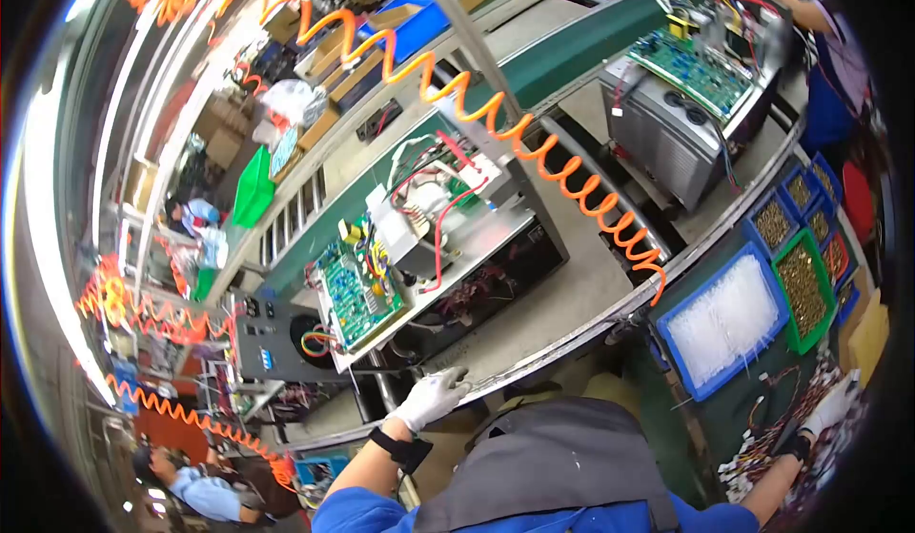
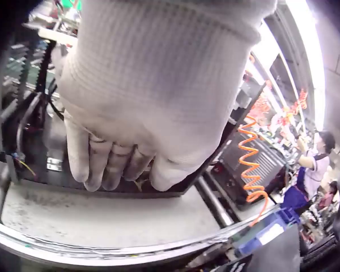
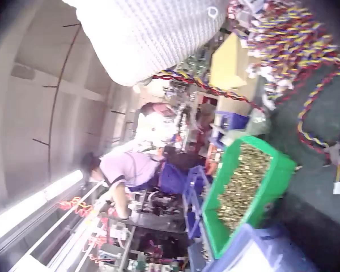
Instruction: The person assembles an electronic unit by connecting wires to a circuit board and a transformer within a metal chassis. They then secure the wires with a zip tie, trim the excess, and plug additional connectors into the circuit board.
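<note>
My left hand [image 1: 431, 398], in a white knit glove, hangs by the near rail of the conveyor with fingers loosely bent and nothing in them. Beyond it stands an opened electronic unit [image 1: 496, 295] with a green circuit board [image 1: 355, 295] and red wires on top. At the far right, my gloved right hand [image 1: 827, 407] is over a heap of wire harnesses [image 3: 294, 39] with white connectors. A twisted red, blue and yellow wire harness [image 3: 209, 88] runs out from beneath that hand, which grips it; the fingertips are hidden in the right wrist view.
A green bin [image 3: 286, 170] of brass-coloured screws and a blue bin [image 1: 679, 366] of white strips stand beside the harnesses. An orange coiled hose [image 1: 515, 133] hangs across the conveyor. A second unit [image 1: 658, 142] stands further right, near another person [image 3: 130, 170].
</note>
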The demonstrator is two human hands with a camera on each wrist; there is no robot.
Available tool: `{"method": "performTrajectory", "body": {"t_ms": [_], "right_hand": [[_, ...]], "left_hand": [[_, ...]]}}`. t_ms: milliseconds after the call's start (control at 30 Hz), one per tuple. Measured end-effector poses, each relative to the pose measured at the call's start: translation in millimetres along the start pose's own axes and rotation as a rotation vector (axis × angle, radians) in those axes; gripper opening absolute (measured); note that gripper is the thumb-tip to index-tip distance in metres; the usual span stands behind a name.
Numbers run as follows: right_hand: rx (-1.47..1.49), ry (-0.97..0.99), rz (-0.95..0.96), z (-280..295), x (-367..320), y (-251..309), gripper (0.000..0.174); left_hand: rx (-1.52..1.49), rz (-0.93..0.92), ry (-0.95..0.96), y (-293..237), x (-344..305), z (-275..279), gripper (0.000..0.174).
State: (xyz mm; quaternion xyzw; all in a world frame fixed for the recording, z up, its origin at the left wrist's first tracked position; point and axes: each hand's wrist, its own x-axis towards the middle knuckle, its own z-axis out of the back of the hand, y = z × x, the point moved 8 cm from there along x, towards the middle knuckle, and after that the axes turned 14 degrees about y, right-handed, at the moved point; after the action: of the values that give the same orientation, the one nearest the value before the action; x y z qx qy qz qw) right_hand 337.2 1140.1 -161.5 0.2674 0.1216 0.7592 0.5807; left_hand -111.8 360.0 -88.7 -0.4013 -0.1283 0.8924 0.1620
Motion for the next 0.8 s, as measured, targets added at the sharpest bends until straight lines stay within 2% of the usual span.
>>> {"method": "performTrajectory", "body": {"t_ms": [33, 100, 167, 233, 267, 333, 367, 400, 433, 467, 500, 533, 567, 600, 633, 667, 700, 733, 767, 800], "right_hand": [[-0.100, -0.047, 0.211, 7.3, 15.5, 0.9, 0.067], [0.028, 0.113, -0.293, 19.8, 31.5, -8.4, 0.066], [0.308, -0.190, -0.118, 65.6, 26.9, 44.5, 0.068], [0.033, -0.234, -0.110, 95.4, 34.9, 63.5, 0.067], [0.032, -0.255, -0.092, 111.7, 34.3, 89.7, 0.067], [0.051, -0.194, -0.239, 140.5, 19.3, 126.7, 0.062], [0.050, 0.056, -0.129, 125.2, 51.1, 104.9, 0.059], [-0.075, 0.128, 0.043, 109.7, 91.4, 61.4, 0.059], [-0.148, -0.231, 0.098, 144.8, 68.2, 92.8, 0.057], [0.044, -0.144, -0.055, 164.4, 35.2, 143.0, 0.053], [-0.078, -0.090, -0.035, 159.7, 50.4, 134.1, 0.051], [-0.033, 0.056, 0.027, 148.0, 64.4, 118.2, 0.050], [-0.059, -0.014, -0.013, 158.9, 58.6, 127.1, 0.051], [0.076, -0.057, 0.010, 163.5, 52.7, 140.1, 0.051], [0.319, -0.020, 0.069, 155.6, 51.4, 154.3, 0.050], [0.555, 0.039, 0.229, 154.7, 14.4, 226.1, 0.046], [0.481, 0.059, 0.353, 161.0, -41.5, 299.6, 0.044], [0.487, 0.354, 0.304, 148.4, -72.3, 348.6, 0.041], [0.630, 0.509, 0.283, 129.1, -112.0, 395.1, 0.038], [0.685, 0.580, 0.393, 115.0, -149.3, 439.2, 0.037]], "left_hand": [[0.016, -0.056, -0.006, -6.6, 1.6, -0.5, 0.049], [0.010, -0.121, 0.004, -11.1, 2.3, -1.5, 0.049], [-0.007, -0.086, 0.040, 1.9, -5.2, -1.1, 0.048], [-0.052, -0.131, -0.058, 24.5, -16.5, 3.0, 0.047], [-0.040, -0.111, -0.058, 39.4, -20.5, 3.2, 0.048], [-0.076, -0.128, -0.081, 61.6, -31.5, 8.0, 0.048], [-0.094, -0.128, -0.090, 73.1, -36.4, 8.9, 0.049], [-0.108, -0.132, -0.100, 83.6, -38.2, 8.8, 0.048], [-0.104, -0.163, -0.099, 89.7, -39.1, 7.5, 0.048], [-0.095, -0.154, -0.115, 98.2, -42.2, 6.9, 0.048], [-0.077, -0.143, -0.126, 105.1, -44.0, 9.6, 0.047], [-0.094, -0.155, -0.124, 107.5, -44.8, 12.0, 0.047], [-0.082, -0.173, -0.118, 108.7, -45.2, 16.4, 0.047], [-0.079, -0.190, -0.127, 108.3, -45.0, 21.3, 0.046], [-0.082, -0.203, -0.136, 106.9, -45.4, 23.8, 0.045], [-0.112, -0.254, -0.153, 99.1, -45.4, 31.4, 0.042], [-0.128, -0.336, -0.196, 85.5, -47.6, 42.2, 0.038], [-0.169, -0.429, -0.224, 66.0, -50.4, 54.2, 0.037], [-0.211, -0.520, -0.253, 43.4, -54.0, 66.6, 0.036], [-0.207, -0.642, -0.287, 15.4, -58.4, 78.0, 0.039]]}}
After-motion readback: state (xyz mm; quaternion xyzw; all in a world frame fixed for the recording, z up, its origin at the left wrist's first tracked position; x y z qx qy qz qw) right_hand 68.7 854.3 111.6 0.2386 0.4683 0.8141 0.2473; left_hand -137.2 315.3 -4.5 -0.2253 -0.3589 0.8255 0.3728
